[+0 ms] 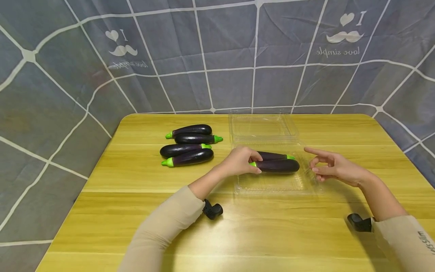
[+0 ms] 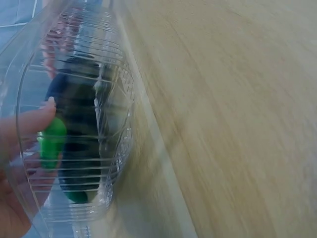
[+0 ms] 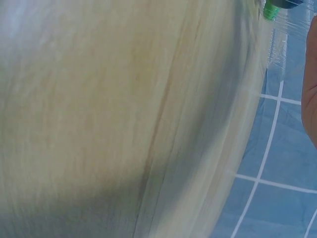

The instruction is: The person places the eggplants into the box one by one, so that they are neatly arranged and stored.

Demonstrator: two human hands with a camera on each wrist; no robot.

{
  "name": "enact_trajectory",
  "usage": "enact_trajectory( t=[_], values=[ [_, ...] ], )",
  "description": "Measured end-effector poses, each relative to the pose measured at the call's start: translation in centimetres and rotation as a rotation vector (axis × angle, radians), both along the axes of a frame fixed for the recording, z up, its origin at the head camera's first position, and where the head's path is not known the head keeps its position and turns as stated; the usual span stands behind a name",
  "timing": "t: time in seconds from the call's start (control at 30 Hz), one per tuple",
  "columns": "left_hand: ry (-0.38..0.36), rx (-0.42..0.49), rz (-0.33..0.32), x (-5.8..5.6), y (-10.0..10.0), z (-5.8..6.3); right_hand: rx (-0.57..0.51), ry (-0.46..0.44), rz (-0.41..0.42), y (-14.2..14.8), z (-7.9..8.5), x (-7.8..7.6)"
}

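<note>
My left hand pinches the green stem end of a dark purple eggplant over the base of a clear plastic clamshell box. Just behind it, a second eggplant lies in the box, its green cap to the right. Through the box's ribbed wall, the left wrist view shows the thumb beside the green cap. Whether the front eggplant touches the bottom I cannot tell. Right of the box, my right hand holds nothing, index finger extended and the others loosely bent.
The box's lid lies folded back towards the rear edge of the wooden table. Several eggplants lie side by side left of the box. A grey patterned curtain hangs behind the table.
</note>
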State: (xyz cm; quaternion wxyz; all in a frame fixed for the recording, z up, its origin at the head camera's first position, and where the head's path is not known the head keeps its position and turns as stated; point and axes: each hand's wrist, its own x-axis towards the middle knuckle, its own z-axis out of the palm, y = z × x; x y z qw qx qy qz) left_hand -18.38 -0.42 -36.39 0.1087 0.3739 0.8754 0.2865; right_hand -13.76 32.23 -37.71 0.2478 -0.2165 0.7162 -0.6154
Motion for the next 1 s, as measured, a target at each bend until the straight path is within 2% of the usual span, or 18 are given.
enact_trajectory(
  t=[0.37, 0.63, 0.87, 1.0],
  values=[
    [0.074, -0.078, 0.028, 0.2, 0.8, 0.0, 0.003, 0.007, -0.007, 0.1, 0.2, -0.2],
    [0.159, -0.154, 0.001, 0.5, 1.0, -0.3, 0.002, 0.006, 0.002, 0.2, 0.2, -0.1],
    [0.178, -0.217, 0.000, 0.7, 1.1, -0.4, -0.014, -0.001, 0.003, 0.1, 0.0, 0.0],
    [0.189, -0.213, -0.007, 0.9, 1.1, -0.3, -0.025, 0.007, 0.007, 0.0, 0.0, 0.0]
  ],
)
